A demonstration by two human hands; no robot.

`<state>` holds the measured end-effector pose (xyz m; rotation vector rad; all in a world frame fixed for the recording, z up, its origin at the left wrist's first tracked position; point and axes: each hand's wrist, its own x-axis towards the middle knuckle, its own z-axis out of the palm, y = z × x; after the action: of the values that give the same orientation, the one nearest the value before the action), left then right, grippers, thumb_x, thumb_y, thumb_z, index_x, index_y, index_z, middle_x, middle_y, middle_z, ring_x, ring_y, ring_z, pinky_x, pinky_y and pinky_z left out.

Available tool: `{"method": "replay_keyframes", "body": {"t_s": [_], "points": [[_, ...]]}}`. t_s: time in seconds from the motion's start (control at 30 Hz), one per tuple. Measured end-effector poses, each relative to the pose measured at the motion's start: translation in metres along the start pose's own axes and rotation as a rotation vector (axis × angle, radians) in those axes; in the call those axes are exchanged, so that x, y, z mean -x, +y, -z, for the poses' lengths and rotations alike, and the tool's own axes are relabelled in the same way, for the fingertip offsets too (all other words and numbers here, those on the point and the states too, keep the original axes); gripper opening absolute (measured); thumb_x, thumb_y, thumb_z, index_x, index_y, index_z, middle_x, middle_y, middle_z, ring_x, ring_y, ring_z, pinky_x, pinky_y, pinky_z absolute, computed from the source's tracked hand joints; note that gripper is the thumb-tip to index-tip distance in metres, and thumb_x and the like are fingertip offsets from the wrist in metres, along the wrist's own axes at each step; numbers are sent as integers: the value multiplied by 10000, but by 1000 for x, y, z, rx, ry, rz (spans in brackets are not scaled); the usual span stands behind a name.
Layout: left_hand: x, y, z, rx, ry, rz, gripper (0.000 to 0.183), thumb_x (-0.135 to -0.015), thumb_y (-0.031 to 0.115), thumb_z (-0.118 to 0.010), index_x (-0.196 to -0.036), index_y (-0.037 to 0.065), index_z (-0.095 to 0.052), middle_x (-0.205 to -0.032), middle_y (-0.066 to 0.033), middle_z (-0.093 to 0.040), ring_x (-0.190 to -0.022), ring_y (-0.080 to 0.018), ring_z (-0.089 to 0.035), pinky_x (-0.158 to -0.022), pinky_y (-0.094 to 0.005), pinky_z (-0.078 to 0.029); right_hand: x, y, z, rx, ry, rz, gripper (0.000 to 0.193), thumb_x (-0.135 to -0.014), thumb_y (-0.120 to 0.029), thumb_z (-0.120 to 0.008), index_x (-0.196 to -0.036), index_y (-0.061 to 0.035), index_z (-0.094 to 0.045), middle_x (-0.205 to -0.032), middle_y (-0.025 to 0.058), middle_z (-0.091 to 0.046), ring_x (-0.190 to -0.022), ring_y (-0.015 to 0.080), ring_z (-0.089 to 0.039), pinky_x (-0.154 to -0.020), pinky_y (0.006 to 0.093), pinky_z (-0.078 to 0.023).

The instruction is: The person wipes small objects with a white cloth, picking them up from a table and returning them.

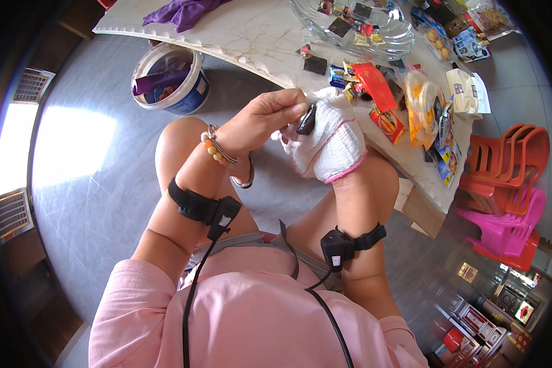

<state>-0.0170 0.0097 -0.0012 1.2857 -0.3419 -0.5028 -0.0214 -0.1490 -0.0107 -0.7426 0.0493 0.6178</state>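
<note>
My left hand (pixel 260 119) is closed in a pinch, thumb against fingers, on a small shiny black packet (pixel 308 119). The packet lies against a white cloth (pixel 334 144) with pink edging. My right hand is covered by that cloth down to the wrist, so its fingers are hidden; whether it is a towel or a glove I cannot make out. Both hands meet above my knees, just off the near edge of the marble-patterned table (pixel 251 37). A beaded bracelet (pixel 213 149) circles my left wrist, and black straps with small boxes sit on both forearms.
A glass bowl (pixel 356 46) of small wrapped items stands on the table. Red and yellow packets (pixel 374 89) and snack bags (pixel 424 107) crowd the right side. A purple cloth (pixel 187 13) lies at the left. Below is a white bucket (pixel 142 98); stacked chairs (pixel 509 156) stand right.
</note>
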Motion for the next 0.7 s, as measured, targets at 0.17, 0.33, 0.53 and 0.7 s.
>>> {"method": "replay_keyframes", "body": {"t_s": [0.17,0.33,0.53,0.7], "points": [[-1,-2,3,-18,-33,-51,188,-898,179,-438,-773,51,-494,-684,52,-425,-629,-21,-402,-593,-177,-382,2,-2,-5,561,11,166,274,-638,-234,-661,-814,-49,-563,-770,89,-580,-732,234,-544,-651,330,-422],[0,-1,3,258,52,23,176,-889,204,-452,-785,69,-494,-670,45,-464,-635,-35,-462,-583,-195,-416,0,-9,-15,712,97,297,307,-631,-290,-689,-772,-36,-587,-753,102,-584,-738,261,-533,-670,345,-414],[1,5,3,461,4,53,127,-879,195,-462,-819,85,-483,-736,39,-477,-690,-53,-497,-654,-257,-495,6,-24,-28,1857,41,643,352,-651,-316,-684,-785,-9,-578,-753,133,-567,-726,288,-524,-642,368,-408],[-2,-1,3,498,25,17,122,-881,187,-453,-805,94,-476,-783,31,-482,-705,-60,-499,-651,-271,-496,-5,-9,-9,1280,132,635,354,-684,-338,-652,-809,-20,-557,-716,132,-538,-711,289,-515,-622,368,-404]]}}
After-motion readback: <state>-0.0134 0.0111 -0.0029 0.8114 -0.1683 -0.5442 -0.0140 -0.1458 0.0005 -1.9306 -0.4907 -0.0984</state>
